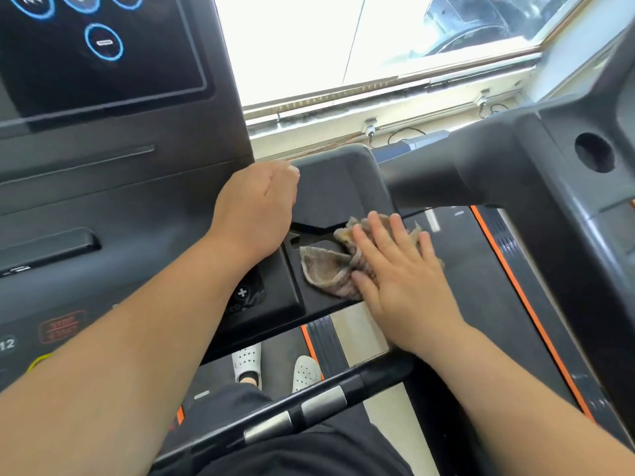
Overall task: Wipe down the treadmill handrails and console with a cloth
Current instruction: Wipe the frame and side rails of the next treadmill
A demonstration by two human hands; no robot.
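A crumpled grey-brown cloth (326, 269) lies in the dark side tray (338, 187) at the right end of the treadmill console (120, 187). My right hand (402, 269) presses flat on the cloth's right part, fingers straight and spread. My left hand (256, 207) sits at the tray's left edge where it meets the console. I see its back, with the fingers curled down over the edge and mostly hidden. The thick right handrail (446, 176) runs off from the tray towards the right upright. A front crossbar (309, 407) with silver sensor pads passes below my arms.
The touchscreen (103, 46) with blue ring buttons fills the upper left. A red stop label (62, 326) and a plus button (242, 293) sit on the lower console. A neighbouring treadmill with orange trim (525, 304) stands on the right, and a window ledge (378, 108) lies ahead. My white shoes (247, 364) show below.
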